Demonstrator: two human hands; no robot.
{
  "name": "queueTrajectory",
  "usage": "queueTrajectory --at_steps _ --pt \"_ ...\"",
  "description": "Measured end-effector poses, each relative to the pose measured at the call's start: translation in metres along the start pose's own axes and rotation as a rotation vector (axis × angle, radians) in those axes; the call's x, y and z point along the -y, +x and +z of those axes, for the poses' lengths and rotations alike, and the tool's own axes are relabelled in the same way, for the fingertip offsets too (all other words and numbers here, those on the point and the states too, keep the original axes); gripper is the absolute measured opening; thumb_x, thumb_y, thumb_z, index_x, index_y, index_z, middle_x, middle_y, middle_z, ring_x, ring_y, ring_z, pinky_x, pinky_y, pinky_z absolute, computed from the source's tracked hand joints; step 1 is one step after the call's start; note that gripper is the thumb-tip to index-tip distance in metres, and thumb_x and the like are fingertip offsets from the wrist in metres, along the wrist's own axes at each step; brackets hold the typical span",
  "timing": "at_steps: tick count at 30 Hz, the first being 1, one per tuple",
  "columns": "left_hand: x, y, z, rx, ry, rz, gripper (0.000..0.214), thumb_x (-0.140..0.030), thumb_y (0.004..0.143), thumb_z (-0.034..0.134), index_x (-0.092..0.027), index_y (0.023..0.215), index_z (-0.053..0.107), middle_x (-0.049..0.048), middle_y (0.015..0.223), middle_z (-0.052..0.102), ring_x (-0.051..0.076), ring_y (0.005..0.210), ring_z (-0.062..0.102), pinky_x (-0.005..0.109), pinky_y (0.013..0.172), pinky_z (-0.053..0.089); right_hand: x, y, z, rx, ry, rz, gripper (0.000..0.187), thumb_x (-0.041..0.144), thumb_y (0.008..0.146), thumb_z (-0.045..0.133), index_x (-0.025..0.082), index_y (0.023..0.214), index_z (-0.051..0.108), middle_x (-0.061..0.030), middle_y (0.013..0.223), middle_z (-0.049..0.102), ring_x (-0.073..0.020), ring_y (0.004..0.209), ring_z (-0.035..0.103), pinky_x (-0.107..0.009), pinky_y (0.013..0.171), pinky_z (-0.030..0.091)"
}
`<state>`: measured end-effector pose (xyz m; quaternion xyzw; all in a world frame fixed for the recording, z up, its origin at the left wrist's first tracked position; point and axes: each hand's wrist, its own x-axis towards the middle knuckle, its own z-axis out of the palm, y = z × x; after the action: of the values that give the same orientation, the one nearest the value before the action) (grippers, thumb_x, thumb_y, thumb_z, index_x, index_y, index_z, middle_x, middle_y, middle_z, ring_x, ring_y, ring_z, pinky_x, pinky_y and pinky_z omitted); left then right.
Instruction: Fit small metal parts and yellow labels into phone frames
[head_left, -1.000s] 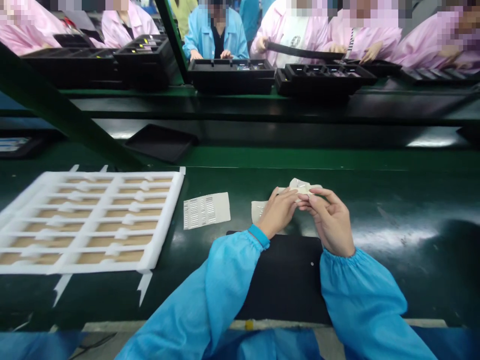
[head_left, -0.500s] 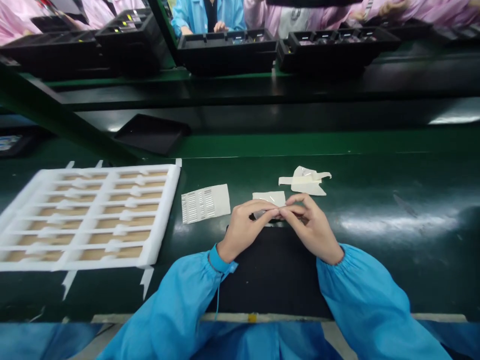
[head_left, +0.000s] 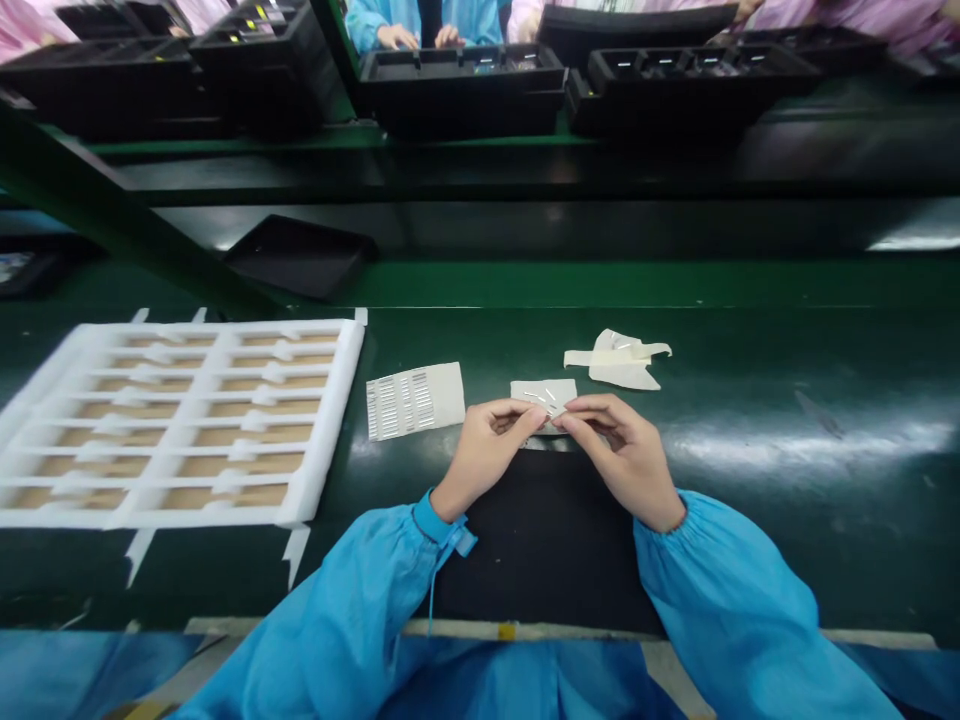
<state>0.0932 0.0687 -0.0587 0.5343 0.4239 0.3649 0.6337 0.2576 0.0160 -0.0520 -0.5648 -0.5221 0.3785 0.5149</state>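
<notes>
My left hand (head_left: 486,445) is closed in a pinch, its thumb and forefinger over the near edge of a small pale card (head_left: 523,388) with several thin silvery strips on it. From the other side my right hand (head_left: 622,455) pinches close to the left fingertips. Whatever lies between the fingers is too small or hidden to name. Left of the hands lies a pale sheet (head_left: 448,390) bearing rows of short silvery strips. A black mat (head_left: 555,550) lies below my wrists. My left wrist carries a blue band (head_left: 431,518) with a cord.
A white foam tray (head_left: 341,420) with brown-bottomed slots stands at the left. Crumpled pale backing paper with tape (head_left: 619,360) lies beyond my right hand. A black tray (head_left: 300,255) sits behind, under a slanting green post (head_left: 142,235). Across the bench, people work behind black bins (head_left: 461,100).
The fingertips have drawn slightly apart, so more of the small card and its strips shows. A dark bit at my left fingers is out of sight now. The view has shifted slightly.
</notes>
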Motion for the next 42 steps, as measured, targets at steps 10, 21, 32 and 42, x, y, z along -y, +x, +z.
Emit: queueTrajectory --at_steps 10,21,32,42 --pt "0.007 -0.001 0.003 0.025 0.078 0.064 0.022 -0.037 0.084 0.069 -0.016 0.085 0.076 0.0061 0.087 0.077 0.022 0.084 0.073 0.03 0.078 0.059 -0.007 -0.002 0.006 -0.049 -0.349 -0.277 0.011 0.028 0.093 0.059 0.027 0.089 0.069 -0.0027 0.086 0.072 -0.0205 0.081 0.068 -0.035 0.077 0.054" --pt "0.023 0.009 -0.012 -0.01 0.863 0.491 0.03 -0.024 0.095 0.057 -0.019 0.124 0.062 0.008 0.128 0.066 0.025 0.128 0.055 0.043 0.108 0.043 -0.031 0.024 0.001 -0.066 -0.654 -0.283 0.016 0.024 0.097 0.044 0.022 0.093 0.059 -0.0079 0.091 0.058 -0.0243 0.09 0.058 -0.04 0.082 0.049" --pt "0.026 0.004 -0.01 0.133 1.143 0.48 0.031 -0.026 0.1 0.048 -0.021 0.128 0.059 0.007 0.138 0.06 0.023 0.137 0.046 0.041 0.112 0.036 -0.045 0.034 0.006 -0.015 -0.788 -0.296 0.014 0.022 0.093 0.048 0.021 0.086 0.06 -0.0073 0.086 0.058 -0.0248 0.087 0.056 -0.041 0.081 0.047" --pt "0.027 0.004 -0.011 0.126 1.138 0.488 0.03 -0.026 0.101 0.046 -0.021 0.128 0.059 0.0046 0.138 0.06 0.023 0.136 0.046 0.041 0.111 0.036 -0.041 0.019 0.001 -0.043 -0.895 -0.4 0.021 0.023 0.097 0.047 0.02 0.106 0.066 -0.0121 0.11 0.065 -0.0264 0.098 0.059 -0.043 0.085 0.047"
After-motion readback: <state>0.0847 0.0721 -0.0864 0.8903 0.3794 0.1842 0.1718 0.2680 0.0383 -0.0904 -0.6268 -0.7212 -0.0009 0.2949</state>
